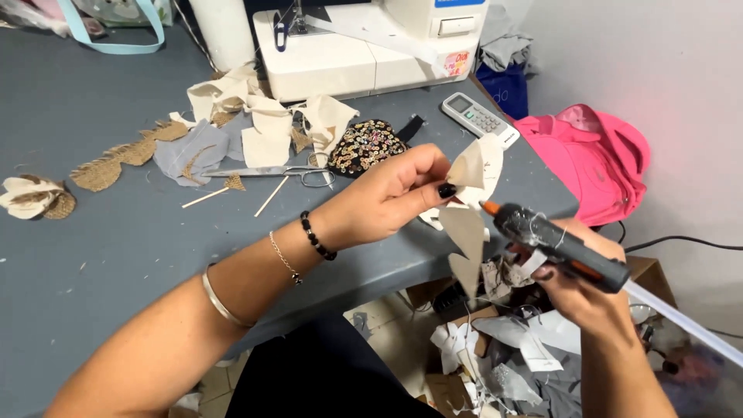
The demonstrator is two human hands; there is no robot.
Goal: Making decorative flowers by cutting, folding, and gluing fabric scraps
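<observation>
grey bench [116,255] was cluttered. my left hand [387,197] pinched cream fabric petals [472,209] clear of it, fingers clamped; right hand [588,298] gripped glue gun [557,244], nozzle at petals.

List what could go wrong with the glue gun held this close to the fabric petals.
1. The glue gun nozzle almost touches the cream petals pinched in the left hand; hot glue could reach the fingertips.
2. Drips may fall into the scrap box below.
3. The right hand could snag the cable.
</observation>
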